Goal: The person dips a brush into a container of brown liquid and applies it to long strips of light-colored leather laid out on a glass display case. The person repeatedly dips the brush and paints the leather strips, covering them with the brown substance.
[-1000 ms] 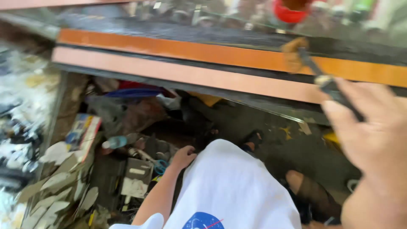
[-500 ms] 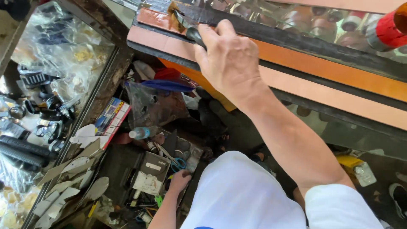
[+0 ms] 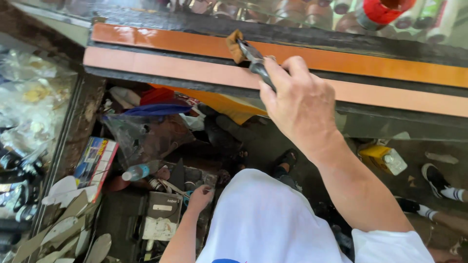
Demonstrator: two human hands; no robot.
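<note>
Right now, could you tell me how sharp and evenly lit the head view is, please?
Head view: the right hand and its brush are sharp in daylight; the glass top carries glare and reflections; the bags at left are washed out; the floor clutter under the counter is shadowed; the left hand is dim but readable.

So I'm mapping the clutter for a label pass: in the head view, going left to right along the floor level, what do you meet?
Colourful box → clear plastic bottle → left hand → black sandal → yellow container → someone else's black-and-white shoe.
</note>
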